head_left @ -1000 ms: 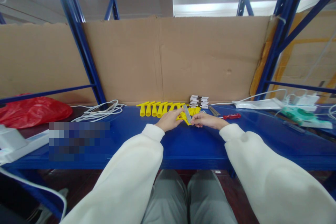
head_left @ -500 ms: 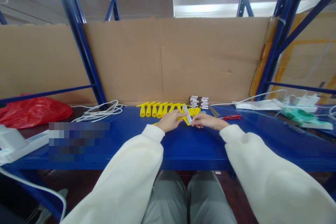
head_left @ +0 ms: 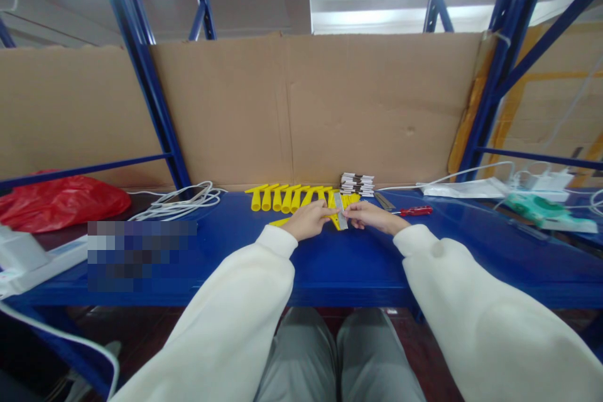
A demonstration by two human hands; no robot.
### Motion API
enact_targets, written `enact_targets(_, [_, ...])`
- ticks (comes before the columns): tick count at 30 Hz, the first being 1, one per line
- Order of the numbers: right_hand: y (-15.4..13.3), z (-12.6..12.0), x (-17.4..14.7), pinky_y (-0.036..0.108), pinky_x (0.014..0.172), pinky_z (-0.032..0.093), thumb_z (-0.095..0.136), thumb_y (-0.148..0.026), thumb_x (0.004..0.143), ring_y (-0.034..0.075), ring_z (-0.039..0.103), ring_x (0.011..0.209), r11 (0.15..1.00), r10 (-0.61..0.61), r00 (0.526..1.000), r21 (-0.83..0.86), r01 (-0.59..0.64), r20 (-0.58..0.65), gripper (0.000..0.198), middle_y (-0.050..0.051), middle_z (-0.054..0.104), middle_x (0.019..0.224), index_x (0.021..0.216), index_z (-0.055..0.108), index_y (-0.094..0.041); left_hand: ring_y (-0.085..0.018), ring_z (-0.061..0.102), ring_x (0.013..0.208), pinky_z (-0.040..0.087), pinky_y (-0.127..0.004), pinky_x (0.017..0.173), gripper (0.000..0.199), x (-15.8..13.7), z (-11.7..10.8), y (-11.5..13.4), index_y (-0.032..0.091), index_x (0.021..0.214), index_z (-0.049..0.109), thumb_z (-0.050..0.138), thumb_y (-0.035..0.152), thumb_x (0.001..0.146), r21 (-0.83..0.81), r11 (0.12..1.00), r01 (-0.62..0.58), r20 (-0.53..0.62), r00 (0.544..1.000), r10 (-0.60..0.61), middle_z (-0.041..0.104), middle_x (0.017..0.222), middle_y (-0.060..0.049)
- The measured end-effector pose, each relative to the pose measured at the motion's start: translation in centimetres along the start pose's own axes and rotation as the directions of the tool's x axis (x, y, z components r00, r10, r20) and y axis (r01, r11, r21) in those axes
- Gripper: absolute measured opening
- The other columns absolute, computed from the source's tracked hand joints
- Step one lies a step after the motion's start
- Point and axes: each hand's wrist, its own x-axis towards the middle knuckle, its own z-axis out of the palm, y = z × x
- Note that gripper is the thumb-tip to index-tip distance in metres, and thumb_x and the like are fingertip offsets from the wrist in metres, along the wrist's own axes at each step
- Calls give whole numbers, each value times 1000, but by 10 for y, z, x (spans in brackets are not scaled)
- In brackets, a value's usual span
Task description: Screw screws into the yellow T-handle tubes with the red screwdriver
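Observation:
My left hand (head_left: 307, 220) is closed around a yellow T-shaped scraper handle (head_left: 279, 222), whose end sticks out on the left below the palm. Across the handle's wide head lies a flat silver-grey blade (head_left: 342, 217). My right hand (head_left: 370, 217) pinches this blade at its right edge, thumb and fingers together. Just behind my hands stands a row of several like yellow handles (head_left: 276, 199). Smaller yellow pieces (head_left: 351, 199) are heaped to the right of the row, partly hidden by the blade and fingers.
A stack of small white packs (head_left: 357, 184) stands against the cardboard. Right of my right hand lie metal strips (head_left: 385, 201) and a red-handled screwdriver (head_left: 416, 211). Coiled white cable (head_left: 188, 201) and a red bag (head_left: 70, 200) are on the left, a green-and-white object (head_left: 549, 212) far right.
The blade has shifted slightly right and toward me, and it now looks greyer and more upright. Both hands have stayed nearly in place, keeping their grips.

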Motion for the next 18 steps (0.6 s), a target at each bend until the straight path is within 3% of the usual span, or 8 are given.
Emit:
enact_targets(4, [-1, 1, 0, 20, 46, 33, 68, -31, 82, 9, 47, 50, 1000, -15, 998, 25, 17, -64, 19, -3, 55, 56, 71, 61, -18, -21, 62, 107, 48, -31, 97, 44, 1, 1, 0, 30, 140, 63, 47, 23, 99, 8, 1000, -22, 2, 1000, 22, 64, 109, -7])
enact_targets(9, [-1, -5, 5, 20, 48, 36, 61, -17, 82, 9, 50, 51, 999, -11, 966, -33, 3, -256, 13, -1, 63, 65, 70, 63, -17, -22, 64, 110, 48, -33, 101, 46, 0, -1, 3, 28, 143, 61, 46, 22, 100, 15, 1000, 25, 5, 1000, -25, 67, 113, -9])
enact_targets(13, [7, -16, 12, 22, 57, 45, 56, -13, 83, 13, 58, 58, 970, -43, 898, -232, -66, -437, 16, 2, 68, 67, 69, 64, -17, -22, 66, 110, 49, -33, 103, 44, -1, -3, 7, 29, 140, 63, 51, 21, 98, -4, 999, 47, -3, 999, -47, 70, 116, -8])
enact_targets(16, [11, -23, 16, 24, 72, 51, 56, -12, 84, 18, 69, 79, 883, -103, 861, -445, -152, -498, 17, 6, 77, 85, 79, 71, -16, -23, 66, 114, 49, -34, 104, 44, -1, -3, 5, 26, 140, 64, 51, 23, 98, -17, 998, 55, -7, 998, -55, 71, 122, -9])
enact_targets(18, [10, -25, 17, 26, 82, 52, 54, -12, 86, 21, 71, 95, 802, -99, 860, -551, -228, -500, 22, 9, 78, 100, 91, 75, -17, -24, 65, 119, 49, -34, 105, 43, -1, -2, 2, 25, 139, 65, 51, 24, 98, -24, 998, 62, -17, 998, -63, 70, 128, -9])
